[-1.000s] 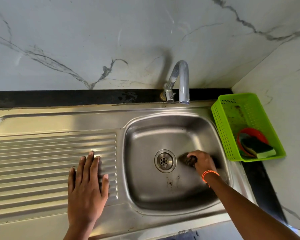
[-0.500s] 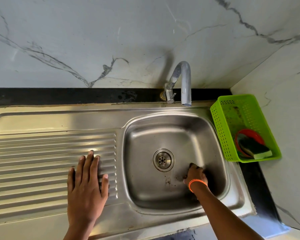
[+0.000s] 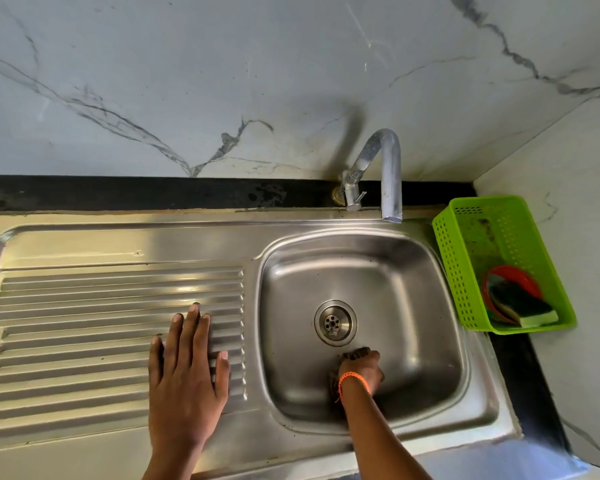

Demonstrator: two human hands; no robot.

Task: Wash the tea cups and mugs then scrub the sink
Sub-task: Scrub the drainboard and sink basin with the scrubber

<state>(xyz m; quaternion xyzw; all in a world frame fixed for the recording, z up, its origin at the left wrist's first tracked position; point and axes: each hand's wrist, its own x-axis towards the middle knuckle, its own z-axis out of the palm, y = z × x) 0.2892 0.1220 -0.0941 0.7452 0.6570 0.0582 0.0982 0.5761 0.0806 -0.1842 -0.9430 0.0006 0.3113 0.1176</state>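
Note:
The stainless steel sink (image 3: 413,271) has a round drain (image 3: 335,322) in the middle of its basin. My right hand (image 3: 361,370), with an orange band at the wrist, presses a dark scrubber (image 3: 357,352) against the basin floor just below the drain. Most of the scrubber is hidden under my fingers. My left hand (image 3: 186,372) lies flat, fingers apart, on the ribbed draining board (image 3: 84,323) left of the basin. No cups or mugs are in view.
A curved metal tap (image 3: 388,174) stands behind the basin, its spout over the back rim. A green plastic basket (image 3: 465,244) to the right holds a red dish and a green-and-yellow sponge (image 3: 523,308). Marble walls close the back and right.
My right hand has slid the scrubber from right of the drain toward me and to the left, ending just below the drain. My left hand has stayed flat on the draining board.

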